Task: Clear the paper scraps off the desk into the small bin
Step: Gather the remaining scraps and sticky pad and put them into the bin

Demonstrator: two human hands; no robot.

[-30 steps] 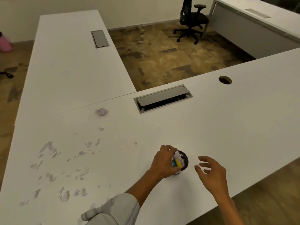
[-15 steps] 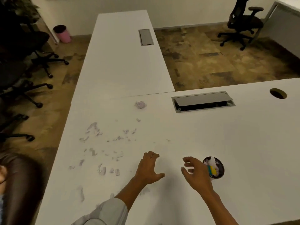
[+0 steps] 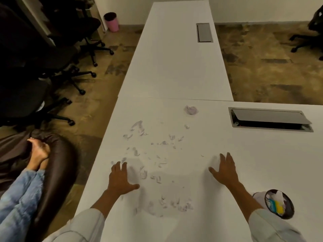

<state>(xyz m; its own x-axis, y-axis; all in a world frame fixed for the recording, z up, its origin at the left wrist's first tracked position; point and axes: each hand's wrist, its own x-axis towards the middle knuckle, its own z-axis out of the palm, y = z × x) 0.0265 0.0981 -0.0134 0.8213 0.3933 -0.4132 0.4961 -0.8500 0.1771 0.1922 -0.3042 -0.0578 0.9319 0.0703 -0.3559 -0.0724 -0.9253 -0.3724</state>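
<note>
Several small torn paper scraps (image 3: 153,154) lie scattered over the white desk (image 3: 253,163), with another cluster (image 3: 174,206) close to the near edge. A crumpled paper ball (image 3: 190,110) sits farther back. My left hand (image 3: 120,179) rests flat on the desk at the left side of the scraps, fingers spread and holding nothing. My right hand (image 3: 225,169) lies flat and spread to the right of them, also holding nothing. The small black bin (image 3: 279,204), holding white, yellow and blue paper, stands at the near right, beside my right forearm.
An open cable hatch (image 3: 270,119) is sunk into the desk at the back right. A second white desk (image 3: 176,55) extends away. Black office chairs (image 3: 52,55) and a pink bin (image 3: 111,21) stand on the left. Another person's jeans-clad legs (image 3: 22,189) rest on a brown seat.
My left hand left the small bin and moved left onto the scraps. My right hand moved away from the bin and flattened on the desk. The view swung left.
</note>
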